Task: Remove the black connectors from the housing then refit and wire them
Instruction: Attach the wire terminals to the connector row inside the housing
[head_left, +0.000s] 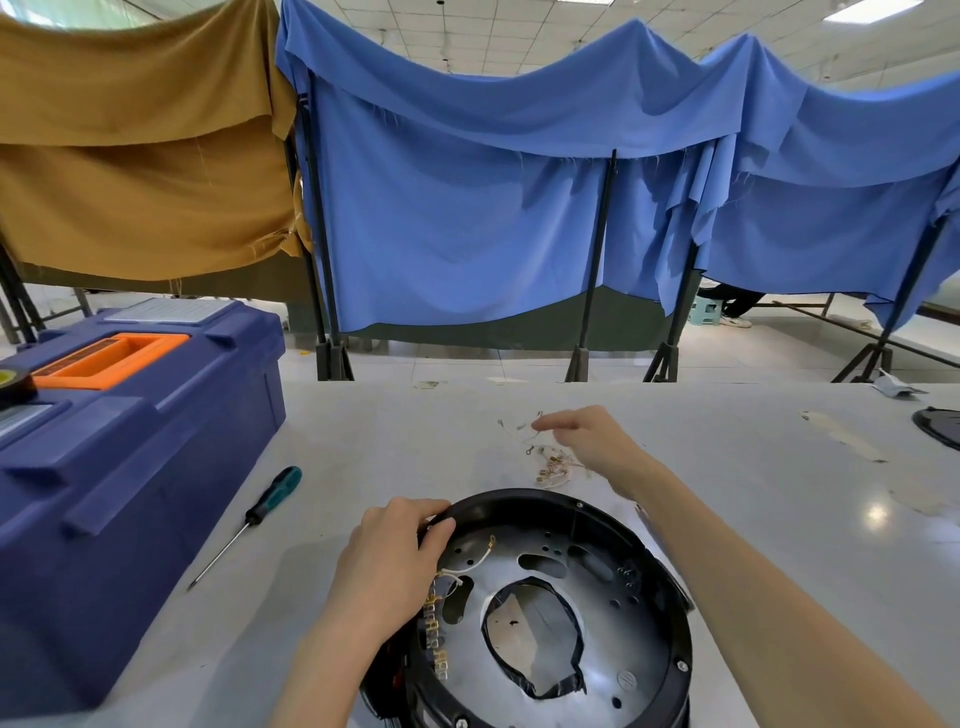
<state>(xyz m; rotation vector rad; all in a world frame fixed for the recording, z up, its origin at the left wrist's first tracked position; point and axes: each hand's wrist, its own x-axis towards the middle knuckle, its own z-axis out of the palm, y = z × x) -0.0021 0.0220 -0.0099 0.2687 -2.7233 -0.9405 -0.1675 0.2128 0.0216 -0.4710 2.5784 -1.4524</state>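
A round black housing (670, 623) with a metal inner plate lies on the table in front of me. My left hand (395, 556) grips its upper-left rim. A row of black connectors with brass terminals (435, 631) sits along the inner left wall, with a white wire (475, 564) looping above it. My right hand (587, 439) reaches beyond the housing over a pile of loose thin wires with terminals (553, 465); its fingertips are pinched together near one wire, and whether it holds it is unclear.
A large blue toolbox (130, 441) with an orange handle stands at the left. A screwdriver (249, 522) with a teal-and-black handle lies between it and the housing. A black part (940, 426) sits at the table's far right edge. Draped cloth screens stand behind.
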